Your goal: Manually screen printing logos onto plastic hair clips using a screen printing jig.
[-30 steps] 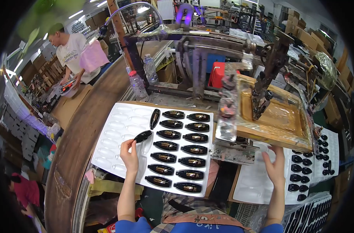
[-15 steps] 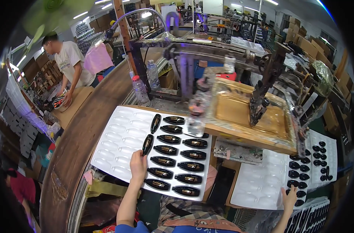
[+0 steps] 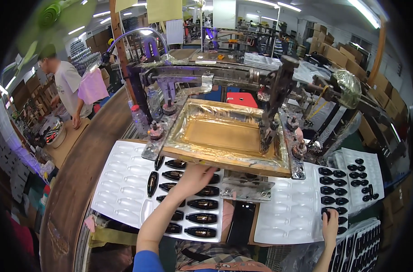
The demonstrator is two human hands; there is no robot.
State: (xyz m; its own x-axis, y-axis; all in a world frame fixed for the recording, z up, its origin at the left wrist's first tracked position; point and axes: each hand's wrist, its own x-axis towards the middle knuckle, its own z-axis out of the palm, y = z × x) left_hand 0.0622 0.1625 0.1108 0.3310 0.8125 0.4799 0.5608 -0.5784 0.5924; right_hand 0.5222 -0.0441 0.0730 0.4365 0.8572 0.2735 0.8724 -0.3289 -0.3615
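My left hand point(image 3: 198, 177) reaches across a white moulded tray point(image 3: 118, 181) at the left, its fingers partly hidden below the wooden-rimmed screen frame point(image 3: 224, 168); I cannot make out whether it holds anything. Glossy black bottle-shaped pieces with gold print fill part of this tray, among them an upright-lying piece point(image 3: 152, 183) beside my forearm. On the right, my right hand point(image 3: 330, 223) pinches a black bottle-shaped piece point(image 3: 325, 212) at the edge of a second white tray point(image 3: 283, 213). Unprinted-looking black pieces point(image 3: 334, 190) lie in rows there.
A metal platform point(image 3: 247, 188) sits between the trays, under the frame. The printing machine's dark arm point(image 3: 276, 95) stands above. Bottles point(image 3: 139, 119) stand behind the left tray, near a curved wooden bench point(image 3: 79, 158). Another person point(image 3: 68, 86) stands at a table at far left.
My left hand has left the lengthwise black piece in the left tray and moved right, under the frame. The screen frame has shifted left. My right hand has closed on a black piece.
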